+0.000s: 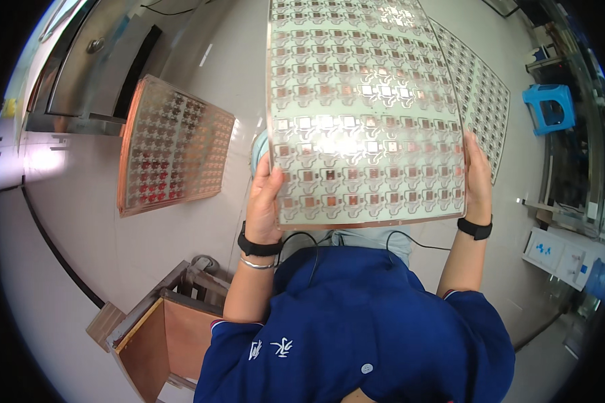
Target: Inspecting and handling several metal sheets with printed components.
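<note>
We find the large pale-green panel (pixel 376 161) raised before the person's torso, its patterned face toward the camera and its lower edge above the blue shirt (pixel 383 302). Rows of small copper-coloured squares cover it; glare whitens part of its lower half.

Left of the panel and well apart from it we note a stack of copper-edged panels (pixel 175 144), some of its squares showing red. A second pale panel (pixel 480 94) shows beyond the panel's right edge, partly hidden by it. Below the panel, to its left, is an open wooden box (pixel 144 346); well to the panel's right, a blue stool (pixel 550 95).

We record the hands as wide apart, with the panel between them. The left hand (pixel 265 195) clamps the panel's lower left edge, thumb on its face. The right hand (pixel 478 174) holds its lower right edge; we cannot see that thumb. Below the panel, each wrist wears a black band (pixel 259 246), the left also a silver bracelet (pixel 256 264).
</note>
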